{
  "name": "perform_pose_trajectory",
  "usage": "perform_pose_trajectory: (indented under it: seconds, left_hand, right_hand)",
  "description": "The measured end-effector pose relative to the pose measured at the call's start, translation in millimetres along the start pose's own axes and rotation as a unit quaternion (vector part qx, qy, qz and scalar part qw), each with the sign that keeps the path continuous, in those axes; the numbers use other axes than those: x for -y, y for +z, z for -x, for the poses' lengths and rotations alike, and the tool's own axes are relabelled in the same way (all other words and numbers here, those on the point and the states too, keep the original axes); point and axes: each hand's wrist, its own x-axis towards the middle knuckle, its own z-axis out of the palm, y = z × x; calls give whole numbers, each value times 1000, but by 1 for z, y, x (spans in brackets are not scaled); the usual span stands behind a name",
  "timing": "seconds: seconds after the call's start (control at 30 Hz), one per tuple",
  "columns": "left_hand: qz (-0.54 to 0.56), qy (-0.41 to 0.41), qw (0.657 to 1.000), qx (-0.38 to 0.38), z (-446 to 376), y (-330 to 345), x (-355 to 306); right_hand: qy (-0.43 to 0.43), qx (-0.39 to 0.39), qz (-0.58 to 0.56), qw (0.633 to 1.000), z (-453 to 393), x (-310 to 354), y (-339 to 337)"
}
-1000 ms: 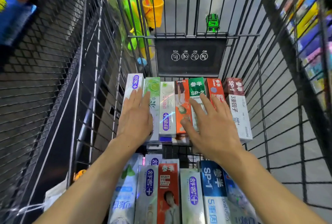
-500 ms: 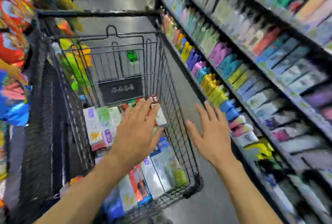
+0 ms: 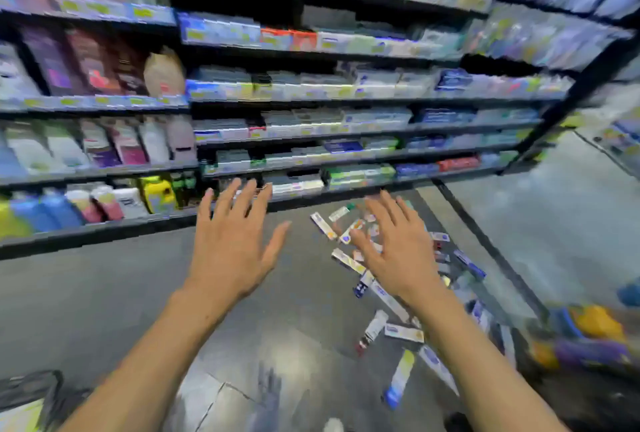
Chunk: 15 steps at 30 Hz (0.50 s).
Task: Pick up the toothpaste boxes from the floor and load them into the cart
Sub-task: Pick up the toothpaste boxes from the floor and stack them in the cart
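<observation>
- Two bare hands reached forward over a smooth, glossy grey floor (image 3: pixel 284 334), both palm-down with fingers spread wide and grasping nothing.
- The left hand (image 3: pixel 231 251) hovered near the centre of the view, thumb splayed to the right, above bare floor.
- The right hand (image 3: pixel 394 251) hovered above a scatter of toothpaste boxes (image 3: pixel 349 260), partly covering them from view.
- The toothpaste boxes were long, slim rectangular cartons, mostly white with coloured print, lying flat on the floor at mixed angles, some overlapping.
- The scatter ran from the far shelf foot down toward the near right, with one blue-ended carton (image 3: pixel 398 379) nearest the viewer.
- Dark metal shelves (image 3: pixel 311 105) filled the far side, stacked with rows of small boxed goods, blurred by camera motion.
- To the far left, rounded plastic bottles (image 3: pixel 114 203) stood on the lower shelves, in white, blue, pink and yellow.
- A blurred patch of yellow, blue and purple goods (image 3: pixel 588 331) sat at the near right edge; its shape could not be told.
</observation>
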Motion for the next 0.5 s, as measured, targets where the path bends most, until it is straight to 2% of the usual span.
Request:
perform_pose_trajectory:
  seconds: [0.2,0.37,0.5]
  left_hand:
    - [20,178,980,85,-42,88,-181]
    - [18,258,958,124,-54,166,-312]
    - [8,292,938,186,-50,227,-374]
  right_hand:
    - [195,8,45,980,112,-191,-21]
    - [288,29,50,956,172,-312,-21]
    - [333,23,31,942,206,-377,-13]
